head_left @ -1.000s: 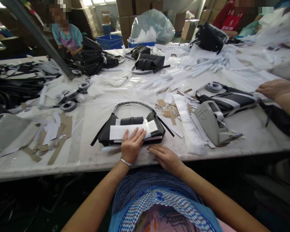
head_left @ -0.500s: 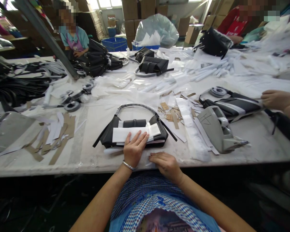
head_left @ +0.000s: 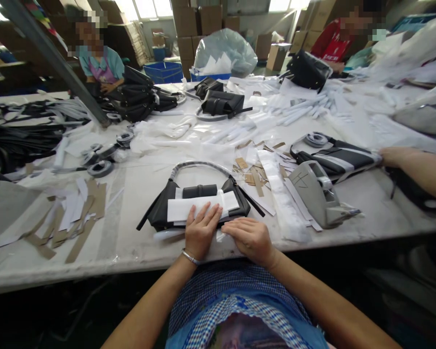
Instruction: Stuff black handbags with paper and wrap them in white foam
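Note:
A black handbag (head_left: pixel 160 208) lies on the table in front of me, its handle (head_left: pixel 203 166) wrapped in clear film and arched away from me. Across its front sits a folded white sheet (head_left: pixel 178 209), with a strip of clear tape or film (head_left: pixel 221 198) near its right part. My left hand (head_left: pixel 202 228) rests flat on the sheet, fingers stretched out. Close beside it, at the bag's lower edge, my right hand (head_left: pixel 250 238) has its fingers pressed together around a bit of clear film (head_left: pixel 220 236). A white tube-like roll (head_left: pixel 167 234) pokes out below the bag.
A grey tape dispenser (head_left: pixel 312 194) and a white foam strip (head_left: pixel 281 203) stand to the right. Paper and cardboard strips (head_left: pixel 76 208) lie left. Another person's arm (head_left: pixel 414 162) reaches to a second black bag (head_left: pixel 343 155). More bags (head_left: pixel 223 103) lie farther back.
My right hand has moved up from the table's front edge to the bag's lower edge, beside my left hand. My left hand stays on the white sheet. The view has shifted slightly.

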The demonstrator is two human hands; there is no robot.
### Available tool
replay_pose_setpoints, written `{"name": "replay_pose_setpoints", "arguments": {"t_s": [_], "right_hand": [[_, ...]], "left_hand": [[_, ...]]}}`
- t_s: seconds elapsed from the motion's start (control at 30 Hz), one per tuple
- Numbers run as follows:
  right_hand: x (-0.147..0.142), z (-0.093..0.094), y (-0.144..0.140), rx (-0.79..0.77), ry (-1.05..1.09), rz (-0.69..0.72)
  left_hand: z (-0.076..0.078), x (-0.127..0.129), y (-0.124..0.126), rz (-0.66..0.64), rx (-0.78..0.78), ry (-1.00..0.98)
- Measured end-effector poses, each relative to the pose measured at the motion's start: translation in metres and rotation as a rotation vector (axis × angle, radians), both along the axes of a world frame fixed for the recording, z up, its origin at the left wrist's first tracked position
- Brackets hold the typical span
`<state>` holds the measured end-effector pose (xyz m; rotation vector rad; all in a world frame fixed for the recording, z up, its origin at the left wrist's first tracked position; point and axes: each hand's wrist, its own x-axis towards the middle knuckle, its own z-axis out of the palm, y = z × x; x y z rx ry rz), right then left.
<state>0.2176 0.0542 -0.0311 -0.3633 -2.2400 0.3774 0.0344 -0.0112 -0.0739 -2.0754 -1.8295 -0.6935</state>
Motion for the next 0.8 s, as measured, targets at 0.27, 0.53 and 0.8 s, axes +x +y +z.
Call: {"name": "replay_pose_setpoints", "arguments": {"t_s": [0.27, 0.53, 0.8], "right_hand": [[-0.025, -0.002, 0.039, 0.022, -0.073, -0.105], [-0.033, -0.014, 0.059, -0.334, -0.163, -0.215], [-0.038, -0.009, 0.064, -0.452, -0.266, -0.264]], "left_hand": [[0.003, 0.002, -0.002, -0.009, 0.053, -0.038], [0.004, -0.005, 0.000, -0.068, 0.108, -0.161], [0.010, -0.007, -0.001, -0.117, 0.050, -0.040]]}}
